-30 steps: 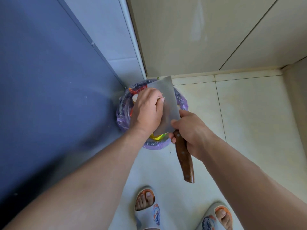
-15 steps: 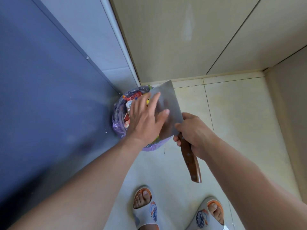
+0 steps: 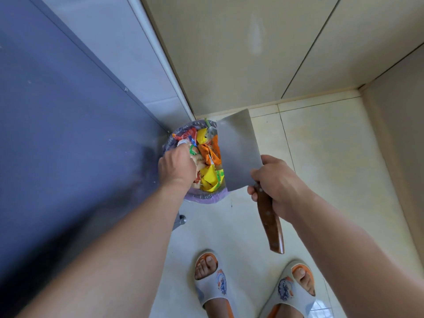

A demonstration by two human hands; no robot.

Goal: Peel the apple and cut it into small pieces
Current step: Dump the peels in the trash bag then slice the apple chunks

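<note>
While standing over a bin lined with a purple bag, reaches down into it with the left hand. Shows only the back of that hand, fingers pointing down among the rubbish and mostly hidden. Cannot tell how far open that hand is, or whether it has hold of anything. Cannot pick out the apple anywhere; some pale bits under the left hand, too unclear to name.

Grips a big knife with the right hand, fingers and thumb curled tight round the brown wooden handle, close up to the blade. Holds the wide grey blade flat side up, over the right edge of the bin, pointing away from the body. Handle end sticking out toward the feet. Left hand and blade apart, with bright rubbish showing between.

Bin full of crumpled wrappers: yellow, orange, red and green. Tucked into the corner, right beside a dark blue cupboard on the left and near a cream wall behind. Pale floor tiles all around. Two grey and orange sandals at the bottom, toes bare, well apart from the bin. Small metal foot under the cupboard, just beside the left forearm.
</note>
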